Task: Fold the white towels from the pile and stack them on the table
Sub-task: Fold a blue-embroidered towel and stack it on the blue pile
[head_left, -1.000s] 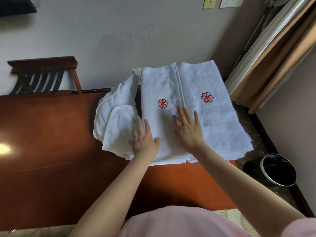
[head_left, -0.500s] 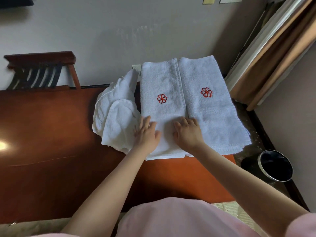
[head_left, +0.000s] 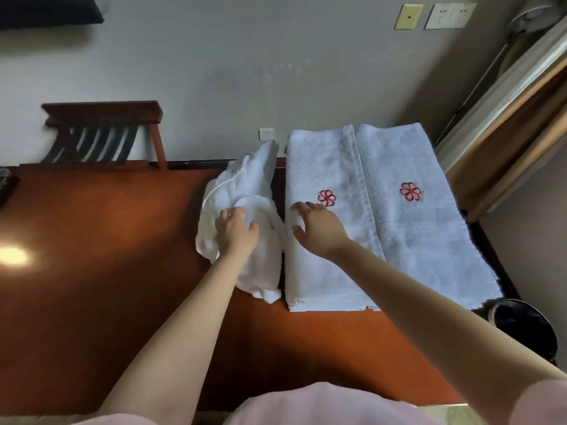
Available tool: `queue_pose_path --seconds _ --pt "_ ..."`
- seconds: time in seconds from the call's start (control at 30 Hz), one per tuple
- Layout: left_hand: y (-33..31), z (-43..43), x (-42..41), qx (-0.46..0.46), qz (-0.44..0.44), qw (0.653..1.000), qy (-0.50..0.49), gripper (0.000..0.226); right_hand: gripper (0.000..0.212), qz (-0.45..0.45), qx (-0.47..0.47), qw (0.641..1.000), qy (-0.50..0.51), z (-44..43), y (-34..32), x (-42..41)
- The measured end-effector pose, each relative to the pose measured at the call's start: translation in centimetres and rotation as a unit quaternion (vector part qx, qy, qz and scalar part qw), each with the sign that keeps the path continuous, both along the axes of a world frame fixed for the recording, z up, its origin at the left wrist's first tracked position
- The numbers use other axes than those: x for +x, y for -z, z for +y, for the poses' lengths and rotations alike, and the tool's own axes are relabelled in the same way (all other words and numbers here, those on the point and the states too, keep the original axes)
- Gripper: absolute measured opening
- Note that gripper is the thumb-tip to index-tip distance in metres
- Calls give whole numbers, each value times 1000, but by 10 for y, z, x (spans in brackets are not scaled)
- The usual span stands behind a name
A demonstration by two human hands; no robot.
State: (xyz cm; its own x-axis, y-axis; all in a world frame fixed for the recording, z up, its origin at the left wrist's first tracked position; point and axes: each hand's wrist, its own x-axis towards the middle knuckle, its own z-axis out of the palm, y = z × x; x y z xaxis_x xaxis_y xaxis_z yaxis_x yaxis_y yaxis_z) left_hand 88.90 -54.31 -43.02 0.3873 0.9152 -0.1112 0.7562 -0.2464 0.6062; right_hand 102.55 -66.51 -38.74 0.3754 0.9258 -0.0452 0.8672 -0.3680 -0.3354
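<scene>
A crumpled pile of white towels lies on the brown wooden table. To its right are two folded white towels side by side, each with a red flower emblem: the left folded towel and the right folded towel. My left hand is on top of the crumpled pile, its fingers curled into the cloth. My right hand hovers over the left folded towel near its left edge, fingers loosely curled, holding nothing.
A dark wooden chair back stands against the wall at the far left. A black waste bin sits on the floor past the table's right end. Curtains hang at the right. The right folded towel overhangs the table's right edge.
Both hands have left the near part of the left folded towel. My left hand went left onto the crumpled pile; my right hand lifted and shifted left and further away.
</scene>
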Motion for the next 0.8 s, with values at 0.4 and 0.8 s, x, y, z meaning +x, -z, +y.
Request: queue_pose_path --seconds 0.4,0.8 --pt "21 61 -21 -81 8 995 49 16 67 17 -81 996 -43 77 21 -13" --pt "38 95 -41 -211 -120 961 -131 49 52 2 -214 966 -146 98 27 -37"
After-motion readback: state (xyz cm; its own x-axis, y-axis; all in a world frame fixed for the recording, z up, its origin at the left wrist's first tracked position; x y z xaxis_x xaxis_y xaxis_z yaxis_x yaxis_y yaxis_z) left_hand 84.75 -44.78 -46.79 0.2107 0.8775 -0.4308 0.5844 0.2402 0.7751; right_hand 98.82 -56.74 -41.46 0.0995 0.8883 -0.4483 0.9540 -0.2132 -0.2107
